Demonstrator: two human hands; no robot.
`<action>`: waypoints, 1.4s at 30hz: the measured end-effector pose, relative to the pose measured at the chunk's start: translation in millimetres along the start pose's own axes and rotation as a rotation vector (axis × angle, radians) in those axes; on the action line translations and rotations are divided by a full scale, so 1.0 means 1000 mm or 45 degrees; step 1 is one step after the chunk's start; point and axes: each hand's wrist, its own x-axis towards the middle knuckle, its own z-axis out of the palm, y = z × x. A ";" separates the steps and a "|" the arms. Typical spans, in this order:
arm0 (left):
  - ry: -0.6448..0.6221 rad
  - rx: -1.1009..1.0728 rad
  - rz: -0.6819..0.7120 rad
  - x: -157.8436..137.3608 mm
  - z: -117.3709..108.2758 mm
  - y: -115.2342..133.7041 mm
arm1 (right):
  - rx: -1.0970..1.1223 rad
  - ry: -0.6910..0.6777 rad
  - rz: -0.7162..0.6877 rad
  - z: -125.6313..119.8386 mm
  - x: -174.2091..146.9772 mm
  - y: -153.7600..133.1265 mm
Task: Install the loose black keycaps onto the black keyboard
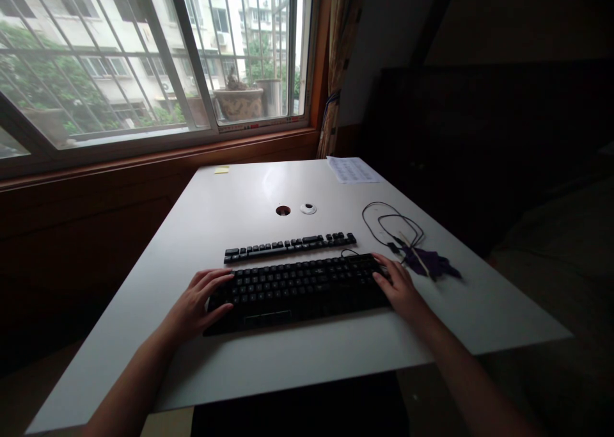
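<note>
A black keyboard lies on the white table, its long side facing me. My left hand grips its left end, the thumb on top and the fingers along the far corner. At the right end, my right hand holds the keyboard's edge with thumb and fingers. Just behind it, loose black keycaps are lined up in two rows. To the right of my right hand lie a dark purple cloth, a thin light stick and a looped black cable.
The white table has a round cable hole with its white ring cover beside it. A printed sheet lies at the far right corner, a yellow note at the far left. Beyond stands a barred window.
</note>
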 end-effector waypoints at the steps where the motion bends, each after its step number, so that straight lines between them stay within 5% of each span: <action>1: 0.002 -0.001 -0.002 0.000 0.000 0.001 | -0.002 0.004 0.000 0.000 0.000 0.000; 42: 0.011 -0.007 -0.034 0.001 -0.001 0.003 | 0.055 0.057 0.123 0.000 -0.007 -0.008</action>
